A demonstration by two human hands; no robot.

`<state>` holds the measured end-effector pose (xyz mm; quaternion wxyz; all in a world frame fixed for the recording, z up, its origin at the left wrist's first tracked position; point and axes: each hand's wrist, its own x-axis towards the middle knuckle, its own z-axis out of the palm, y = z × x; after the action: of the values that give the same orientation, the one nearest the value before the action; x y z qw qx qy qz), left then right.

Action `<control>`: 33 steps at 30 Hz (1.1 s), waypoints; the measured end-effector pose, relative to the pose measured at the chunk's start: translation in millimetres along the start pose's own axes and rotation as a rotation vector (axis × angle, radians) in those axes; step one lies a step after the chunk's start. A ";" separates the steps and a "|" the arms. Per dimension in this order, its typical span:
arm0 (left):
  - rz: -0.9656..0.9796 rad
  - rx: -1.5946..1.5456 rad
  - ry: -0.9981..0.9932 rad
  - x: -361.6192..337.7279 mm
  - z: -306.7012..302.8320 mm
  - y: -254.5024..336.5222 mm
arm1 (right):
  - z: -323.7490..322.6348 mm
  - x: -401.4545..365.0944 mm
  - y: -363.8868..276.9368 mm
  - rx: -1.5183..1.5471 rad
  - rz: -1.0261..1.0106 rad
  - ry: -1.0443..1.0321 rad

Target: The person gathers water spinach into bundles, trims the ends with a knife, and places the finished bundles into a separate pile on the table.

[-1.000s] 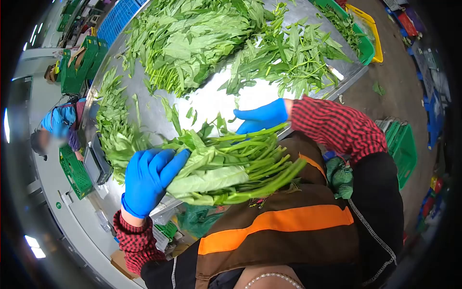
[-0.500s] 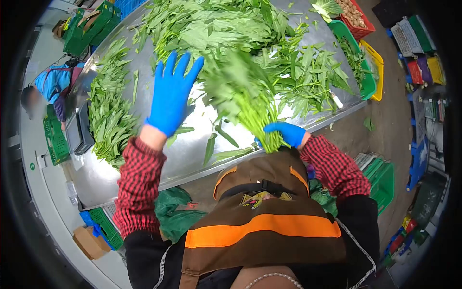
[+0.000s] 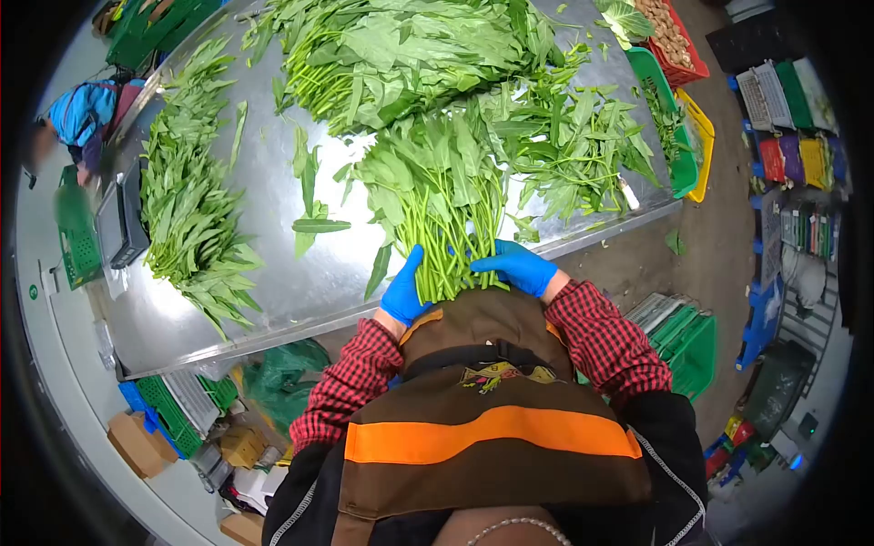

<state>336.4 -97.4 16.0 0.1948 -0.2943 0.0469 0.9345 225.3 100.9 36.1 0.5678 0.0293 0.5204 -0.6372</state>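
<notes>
A bunch of water spinach [image 3: 437, 205] lies at the table's near edge, leaves pointing away and cut stems toward my apron. Wrapped against the left side of its stems is my left hand [image 3: 404, 289], in a blue glove. My right hand [image 3: 521, 267], gloved the same, grips the stems from the right, its fingers across their front. Some of the left fingers are hidden behind the stems. Beyond the bunch spreads a large heap of the same greens [image 3: 401, 55]. Looser stalks [image 3: 583, 155] are strewn to the right.
The metal table [image 3: 300, 278] carries a long row of greens [image 3: 187, 191] on the left, beside a scale [image 3: 127, 218]. Green [image 3: 687, 164], yellow [image 3: 706, 150] and red crates [image 3: 678, 68] stand off its right edge. A person in blue [image 3: 82, 114] is at far left.
My left hand has come down from above the table to the left side of the stems. The bunch has stopped its blurred motion and stands more upright between both hands.
</notes>
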 end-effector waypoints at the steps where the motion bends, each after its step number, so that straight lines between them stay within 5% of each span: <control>1: 0.008 0.090 0.071 -1.5 4.5 -0.5 | 2.3 -1.8 0.2 -0.008 0.008 0.000; 3: -0.013 -0.060 0.009 -4.0 14.1 0.1 | 16.3 -4.7 -7.2 0.252 -0.006 0.026; 4: 0.010 0.167 0.089 -4.1 17.5 1.7 | 17.9 -3.4 -6.6 0.248 0.000 0.025; 5: 0.032 0.396 0.169 -4.5 19.1 2.8 | 18.5 -1.5 -5.7 0.054 0.010 0.071; 7: 0.034 0.323 0.176 -6.0 19.1 4.8 | 15.4 1.4 -0.2 -0.142 0.018 0.114; 9: 0.035 0.184 0.188 -7.0 19.0 7.8 | 5.0 2.0 5.7 0.424 0.119 0.049; 11: 0.043 0.050 0.111 -5.7 2.4 9.1 | -1.7 -1.6 5.5 0.499 0.134 0.021; 13: 0.145 0.318 0.079 -6.1 -9.8 11.9 | -0.1 -7.2 2.2 0.656 0.156 -0.067; 14: 0.075 0.095 0.068 -3.3 -15.3 14.1 | -1.4 -6.7 3.6 0.669 0.167 -0.069; 18: 0.032 0.037 0.038 -4.3 -2.7 15.9 | 2.0 -11.2 -0.2 0.720 0.151 -0.110; 27: 0.070 0.126 0.112 0.9 22.5 1.9 | 20.1 1.3 0.0 0.207 -0.046 -0.060; 29: 0.050 -0.070 0.036 3.6 26.5 0.5 | 19.1 9.1 6.2 -0.319 -0.247 0.117; 30: 0.056 -0.121 -0.027 9.5 19.4 -0.9 | 7.1 12.5 6.7 -0.551 -0.144 0.071; 33: 0.020 -0.089 -0.135 17.4 11.1 -3.6 | 5.2 9.5 24.0 -0.098 -0.236 0.241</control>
<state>318.9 -86.0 15.4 0.1752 -0.2385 -0.0051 0.9552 242.9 95.2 17.4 0.4233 0.0165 0.6151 -0.6649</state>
